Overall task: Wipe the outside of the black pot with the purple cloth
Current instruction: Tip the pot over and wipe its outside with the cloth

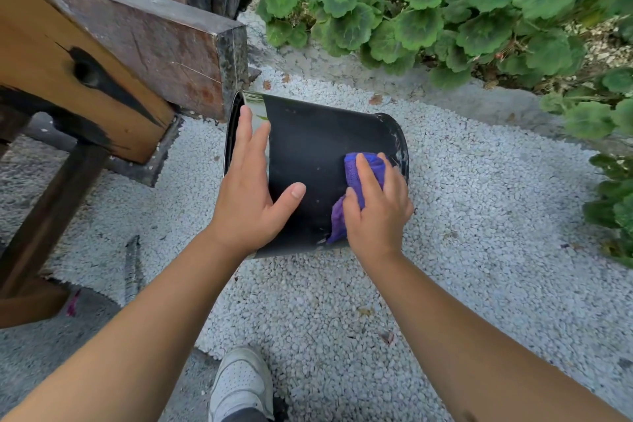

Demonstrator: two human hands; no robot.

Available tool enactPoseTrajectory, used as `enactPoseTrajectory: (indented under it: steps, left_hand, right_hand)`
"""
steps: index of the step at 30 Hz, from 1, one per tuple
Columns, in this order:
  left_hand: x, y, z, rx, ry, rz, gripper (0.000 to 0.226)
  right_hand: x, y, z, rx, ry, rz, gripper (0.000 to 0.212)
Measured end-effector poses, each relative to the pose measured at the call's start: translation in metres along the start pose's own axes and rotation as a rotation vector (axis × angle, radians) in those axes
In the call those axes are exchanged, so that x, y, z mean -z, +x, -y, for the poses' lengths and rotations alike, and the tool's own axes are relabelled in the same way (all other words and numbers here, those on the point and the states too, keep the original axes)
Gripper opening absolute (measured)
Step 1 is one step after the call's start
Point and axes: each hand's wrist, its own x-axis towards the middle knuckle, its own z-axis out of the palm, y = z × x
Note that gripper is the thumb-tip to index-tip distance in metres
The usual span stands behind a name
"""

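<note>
I'm seeing the black pot [308, 161] lying on its side on white gravel [479, 216], smooth, matte, cylindrical, its far end scuffed pale. My left hand [246, 195] is resting flat, fingers spread, near the rim, while my right hand [376, 205] is pressing the bunched, nubby purple cloth [356, 171] against the wall, fingers curled over it.

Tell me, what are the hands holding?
The right hand grips the bunched purple cloth against the black pot; the left hand steadies its side.

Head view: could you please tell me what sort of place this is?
Most likely a garden or yard: white gravel underfoot, leafy green plants in a bed, and a weathered wooden bench beside the black pot.
</note>
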Motion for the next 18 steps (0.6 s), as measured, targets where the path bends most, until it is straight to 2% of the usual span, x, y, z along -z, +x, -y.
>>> enactPoseTrajectory:
  steps: [2,6,9,11,16,18]
  left_hand:
    - [-0.002,0.001,0.003,0.005,-0.038,-0.007,0.088]
    - [-0.001,-0.007,0.014,0.07,-0.306,-0.081,0.067]
    - [0.004,-0.019,0.021,0.052,-0.324,-0.069,0.058]
    - [0.007,-0.024,0.024,0.037,-0.279,-0.029,0.063]
    - [0.002,-0.021,0.022,0.034,-0.228,0.047,0.092]
    - [-0.001,-0.019,0.018,-0.001,-0.194,0.013,0.092]
  right_hand:
    - [-0.001,0.0,-0.003,-0.02,-0.009,-0.01,0.051]
    - [-0.002,0.001,-0.01,-0.065,0.039,-0.011,0.049]
    - [-0.001,0.0,-0.014,-0.026,0.076,0.022,0.05]
    - [0.0,0.001,-0.014,-0.002,0.105,0.037,0.051]
    - [0.015,0.014,0.005,-0.059,0.232,0.022,0.051]
    - [0.018,0.014,0.032,0.058,0.318,0.008,0.05]
